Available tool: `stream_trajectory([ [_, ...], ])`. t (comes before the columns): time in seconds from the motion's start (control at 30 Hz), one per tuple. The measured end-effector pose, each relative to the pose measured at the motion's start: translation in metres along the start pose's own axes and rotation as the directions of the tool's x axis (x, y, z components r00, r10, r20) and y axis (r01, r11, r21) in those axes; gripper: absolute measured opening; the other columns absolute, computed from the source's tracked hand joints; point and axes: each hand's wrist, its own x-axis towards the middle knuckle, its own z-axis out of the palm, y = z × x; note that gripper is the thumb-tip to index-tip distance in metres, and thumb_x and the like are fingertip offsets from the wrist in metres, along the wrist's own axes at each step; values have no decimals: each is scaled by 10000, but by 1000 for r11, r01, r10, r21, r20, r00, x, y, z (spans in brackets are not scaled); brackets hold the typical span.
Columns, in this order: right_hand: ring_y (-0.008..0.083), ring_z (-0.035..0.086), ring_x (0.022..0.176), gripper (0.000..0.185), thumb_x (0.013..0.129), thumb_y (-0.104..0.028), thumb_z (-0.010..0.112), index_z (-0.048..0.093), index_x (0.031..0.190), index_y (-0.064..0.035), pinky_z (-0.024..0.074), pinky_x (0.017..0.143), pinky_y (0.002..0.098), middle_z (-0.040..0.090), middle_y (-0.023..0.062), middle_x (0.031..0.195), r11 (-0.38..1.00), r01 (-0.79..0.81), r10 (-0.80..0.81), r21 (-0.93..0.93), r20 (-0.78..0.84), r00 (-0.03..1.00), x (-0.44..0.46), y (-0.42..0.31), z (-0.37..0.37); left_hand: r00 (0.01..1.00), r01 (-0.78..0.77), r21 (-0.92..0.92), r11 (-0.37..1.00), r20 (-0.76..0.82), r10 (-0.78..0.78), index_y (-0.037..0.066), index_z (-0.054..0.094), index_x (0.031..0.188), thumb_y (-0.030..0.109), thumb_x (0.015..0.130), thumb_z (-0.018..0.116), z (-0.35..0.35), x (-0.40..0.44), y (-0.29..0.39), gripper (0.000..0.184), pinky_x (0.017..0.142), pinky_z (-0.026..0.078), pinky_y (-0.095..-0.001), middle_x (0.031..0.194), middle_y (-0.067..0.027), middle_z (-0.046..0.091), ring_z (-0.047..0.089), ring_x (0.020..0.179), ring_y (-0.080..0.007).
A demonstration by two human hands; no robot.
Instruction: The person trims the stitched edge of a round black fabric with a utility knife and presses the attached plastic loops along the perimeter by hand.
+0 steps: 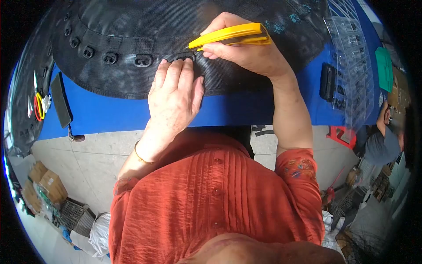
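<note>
"Which way do we see the yellow tool pointing?"
"Left, its tip slightly nearer us, long axis running left to right over the black mesh fabric, by a black buckle."
"Its look?"
"Slim, bright yellow, dark inside."
"Our grips?"
"Right hand closed around it; left hand palm down, unclenched, fingertips at the buckle, thumb apart."

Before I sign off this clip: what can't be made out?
All head view:
- Black fitting by the yellow tool: partly covered by the left hand.
- Tool's tip: too small to tell whether it touches anything.
- Black mesh fabric: cut off by the top edge.
</note>
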Motion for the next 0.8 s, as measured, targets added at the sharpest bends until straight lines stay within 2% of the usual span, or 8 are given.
stream_trajectory([
  [0.17, 98, 673, 836, 175, 876, -133, 778, 674, 993, -55, 549, 781, 253, 690, 11, 901, 1000, -20, 20, 20, -18, 1000, -1, -1, 1, 1000, -2, 15, 1000, -14, 2, -17, 646, 1213, 218, 876, 719, 1, 0, 0, 417, 1027, 495, -439, 1144, -170, 639, 619, 1063, -364],
  [0.23, 95, 679, 809, 174, 885, -134, 772, 673, 1003, -53, 556, 757, 247, 691, 16, 885, 994, -24, 26, 104, -14, 1000, -1, 0, 0, 1000, -10, 11, 1000, -18, 10, -19, 648, 1208, 217, 874, 719, 0, 1, 0, 415, 1026, 495, -439, 1141, -172, 639, 618, 1062, -365],
  [0.33, 88, 679, 795, 167, 895, -126, 763, 672, 1014, -52, 558, 745, 237, 694, 19, 882, 991, -39, 39, 125, -2, 999, 0, -1, -1, 1000, -3, 6, 1000, -13, 3, -19, 652, 1201, 214, 872, 719, 1, 1, 0, 409, 1025, 494, -438, 1143, -173, 638, 615, 1064, -364],
  [0.63, 90, 695, 812, 158, 906, -124, 752, 666, 1014, -46, 573, 750, 231, 704, 27, 888, 975, -114, 117, 190, -4, 993, -1, -4, -2, 1000, 3, 21, 1000, -14, -2, -6, 661, 1198, 221, 872, 717, 0, 1, 0, 401, 1020, 496, -432, 1162, -173, 635, 610, 1074, -363],
  [0.77, 93, 698, 816, 160, 907, -124, 750, 663, 1015, -43, 576, 752, 232, 706, 32, 893, 973, -131, 133, 189, 3, 991, -3, -3, -4, 1000, 0, 22, 1000, -16, 0, -3, 663, 1197, 221, 871, 717, 0, 1, 0, 399, 1020, 495, -430, 1165, -172, 636, 611, 1076, -362],
  [0.8, 96, 701, 822, 164, 907, -120, 749, 661, 1020, -41, 578, 754, 234, 709, 37, 900, 986, -85, 85, 142, 4, 996, -3, -1, -5, 1000, 2, 21, 1000, -13, -2, -3, 663, 1197, 220, 870, 717, -1, 1, 0, 400, 1019, 495, -429, 1167, -172, 635, 609, 1077, -361],
])
